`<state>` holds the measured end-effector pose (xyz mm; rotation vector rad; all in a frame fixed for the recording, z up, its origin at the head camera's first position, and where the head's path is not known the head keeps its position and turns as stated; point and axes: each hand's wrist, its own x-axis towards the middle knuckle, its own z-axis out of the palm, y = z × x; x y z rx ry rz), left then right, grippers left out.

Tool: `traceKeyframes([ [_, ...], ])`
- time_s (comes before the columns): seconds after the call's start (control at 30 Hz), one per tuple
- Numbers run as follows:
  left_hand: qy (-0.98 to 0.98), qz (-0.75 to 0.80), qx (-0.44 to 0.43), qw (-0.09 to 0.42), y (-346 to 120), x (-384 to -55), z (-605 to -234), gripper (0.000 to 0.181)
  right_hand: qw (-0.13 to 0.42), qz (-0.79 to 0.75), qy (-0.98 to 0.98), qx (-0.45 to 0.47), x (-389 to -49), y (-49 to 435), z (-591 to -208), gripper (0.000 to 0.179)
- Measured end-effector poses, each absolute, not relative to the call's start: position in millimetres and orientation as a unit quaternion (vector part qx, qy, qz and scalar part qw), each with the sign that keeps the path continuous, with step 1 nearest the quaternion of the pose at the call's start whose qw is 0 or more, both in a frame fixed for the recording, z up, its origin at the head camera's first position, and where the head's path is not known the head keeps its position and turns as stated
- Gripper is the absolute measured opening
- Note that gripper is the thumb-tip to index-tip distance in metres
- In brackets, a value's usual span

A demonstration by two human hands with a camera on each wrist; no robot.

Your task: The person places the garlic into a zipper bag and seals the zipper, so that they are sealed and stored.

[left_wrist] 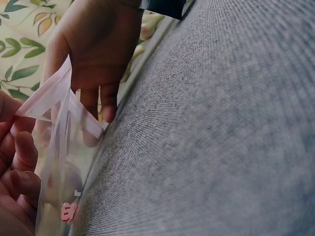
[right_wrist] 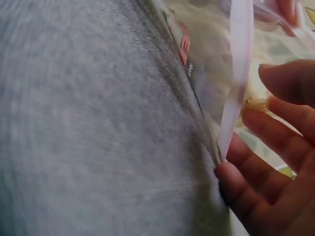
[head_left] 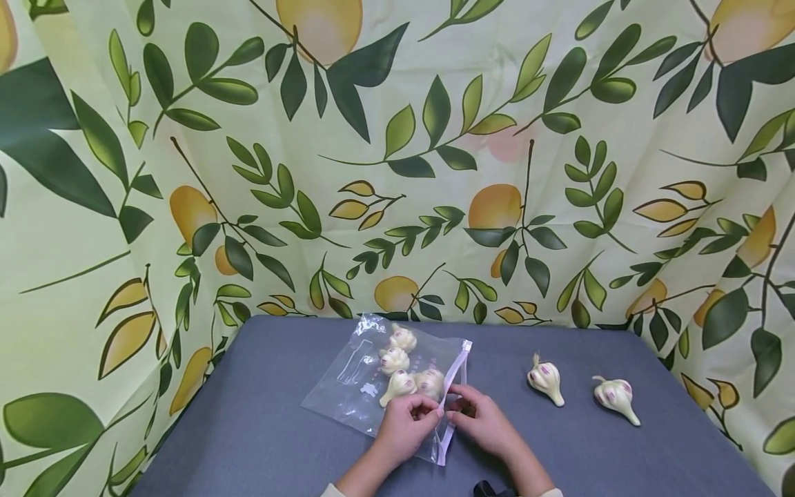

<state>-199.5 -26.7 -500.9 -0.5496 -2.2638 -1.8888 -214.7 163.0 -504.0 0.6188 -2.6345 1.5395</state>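
A clear zip bag [head_left: 338,397] lies on the table, its pinkish-white zip edge [head_left: 458,366] facing right. Several garlic bulbs [head_left: 394,360] are inside it. My left hand [head_left: 406,424] pinches the zip edge between thumb and finger; the left wrist view shows the strip [left_wrist: 47,96] drawn up to a peak there. At the bag's mouth is my right hand [head_left: 481,421], its fingers spread and touching the zip edge [right_wrist: 236,83]. A tuft of garlic roots [right_wrist: 258,104] shows between its thumb and forefinger in the right wrist view; the bulb is mostly hidden.
Two loose garlic bulbs, one nearer [head_left: 545,381] and one farther right [head_left: 615,395], lie to the right of my right hand. A black object [head_left: 491,489] shows at the front edge of the grey table [head_left: 248,414]. Fruit-patterned cloth [head_left: 435,207] hangs behind and at both sides.
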Motion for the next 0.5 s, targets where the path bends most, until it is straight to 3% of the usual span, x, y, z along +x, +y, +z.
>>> traceKeyframes([
  [0.27,-0.744,-0.636,-0.193,0.071,-27.7,-200.0,-503.1,0.005,-0.063,0.479,-0.847,0.223,-211.4,159.3,-501.8,0.056],
  [0.5,-0.74,-0.637,-0.201,0.075,-26.9,-199.2,-503.4,0.006,-0.04,0.436,-0.859,0.265,-207.2,155.7,-501.8,0.031],
])
